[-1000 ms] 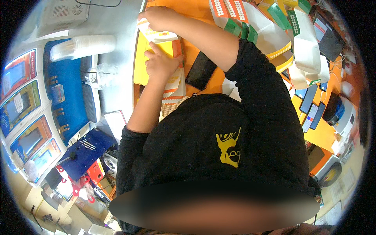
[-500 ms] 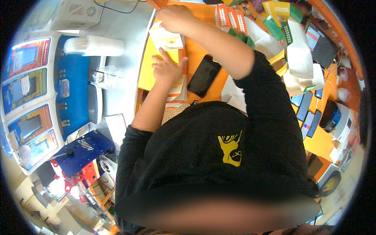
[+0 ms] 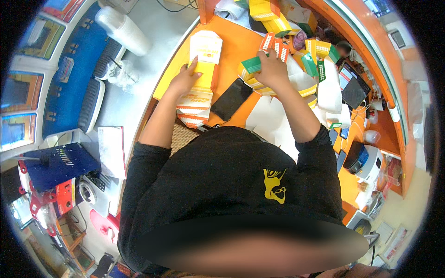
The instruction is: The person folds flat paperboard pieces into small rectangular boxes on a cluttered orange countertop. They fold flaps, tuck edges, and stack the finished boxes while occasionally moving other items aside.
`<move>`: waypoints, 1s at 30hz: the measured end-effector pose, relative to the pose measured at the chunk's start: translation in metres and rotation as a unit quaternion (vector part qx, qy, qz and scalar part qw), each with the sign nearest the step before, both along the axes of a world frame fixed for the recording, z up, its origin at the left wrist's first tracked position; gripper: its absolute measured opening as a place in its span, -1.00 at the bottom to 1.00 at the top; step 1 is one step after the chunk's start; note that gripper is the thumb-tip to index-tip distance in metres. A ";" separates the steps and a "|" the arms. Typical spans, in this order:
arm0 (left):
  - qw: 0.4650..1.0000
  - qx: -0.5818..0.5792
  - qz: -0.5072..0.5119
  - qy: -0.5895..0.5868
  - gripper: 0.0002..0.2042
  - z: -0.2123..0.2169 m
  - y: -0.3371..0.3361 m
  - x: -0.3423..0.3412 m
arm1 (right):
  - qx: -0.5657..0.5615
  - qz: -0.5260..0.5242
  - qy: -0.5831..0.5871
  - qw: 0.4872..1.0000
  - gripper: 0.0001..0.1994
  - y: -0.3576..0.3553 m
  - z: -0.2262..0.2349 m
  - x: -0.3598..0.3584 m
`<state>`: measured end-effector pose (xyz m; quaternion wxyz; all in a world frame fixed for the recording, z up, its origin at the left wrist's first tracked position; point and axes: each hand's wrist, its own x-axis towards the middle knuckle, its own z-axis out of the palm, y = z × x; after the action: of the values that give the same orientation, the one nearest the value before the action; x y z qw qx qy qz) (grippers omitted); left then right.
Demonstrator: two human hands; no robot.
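Observation:
My left hand (image 3: 185, 79) lies with fingers apart on a flattened yellow carton (image 3: 207, 76), its printed white end flap (image 3: 205, 46) turned away from me. Orange-and-white toothed flaps (image 3: 194, 110) spread at the near end of that carton. Over to the right, my right hand (image 3: 272, 69) is closed on a flat carton with a green flap (image 3: 251, 65) and a yellow edge. Its fingers reach up against red-and-white dotted flaps (image 3: 279, 47), and its thumb side is partly hidden. A black phone (image 3: 232, 99) rests on the orange table between my hands.
White carton blanks (image 3: 273, 123) lie in front of me on the right. Yellow folded boxes (image 3: 269, 18) are piled at the back. A black tablet (image 3: 354, 85) and cables sit on the right, and stacked plastic cups (image 3: 123, 30) stand on the glass counter at left.
My right hand has left the white end flap and moved right to the pile, closing on the green-flapped carton. My left hand stays on the yellow carton. The whole view has shifted.

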<state>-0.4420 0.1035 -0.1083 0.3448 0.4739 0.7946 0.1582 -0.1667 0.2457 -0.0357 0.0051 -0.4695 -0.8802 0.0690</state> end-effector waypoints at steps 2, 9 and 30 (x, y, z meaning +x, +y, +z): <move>0.999 0.031 0.016 -0.029 -0.32 -0.002 -0.005 0.000 | -0.008 0.062 0.009 0.998 -0.62 0.008 0.004 0.001; 0.978 0.140 0.058 -0.141 -0.37 -0.003 -0.022 0.001 | -0.139 0.140 0.160 0.967 -0.83 0.021 0.057 -0.036; 0.805 0.149 0.261 -0.512 -0.44 -0.033 -0.039 -0.026 | -0.580 -0.225 0.559 0.547 -0.50 -0.084 -0.049 -0.116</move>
<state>-0.4676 0.0641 -0.1415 0.5722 0.1445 0.5629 0.5787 -0.2830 0.1619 -0.0851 0.2382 -0.4192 -0.3332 0.8102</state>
